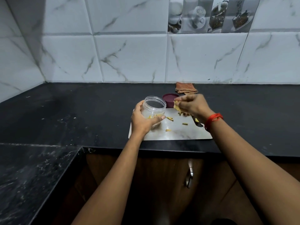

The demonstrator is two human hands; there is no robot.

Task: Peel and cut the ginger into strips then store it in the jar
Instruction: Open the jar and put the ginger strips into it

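Note:
My left hand [142,120] grips a clear plastic jar [155,108] over the left part of a steel cutting board [175,132]. The jar is open, tilted toward the right, and holds a few yellow ginger strips. My right hand [193,105] pinches a bunch of ginger strips [176,106] just right of the jar's mouth. Several loose ginger pieces [170,118] lie on the board. A dark knife handle [198,124] shows under my right wrist, mostly hidden.
A maroon jar lid [170,99] lies behind the board. A folded brown checked cloth [185,87] sits by the tiled wall. The black counter [81,111] runs left into a corner; its front edge is just below the board, above a wooden cabinet with a metal handle [190,176].

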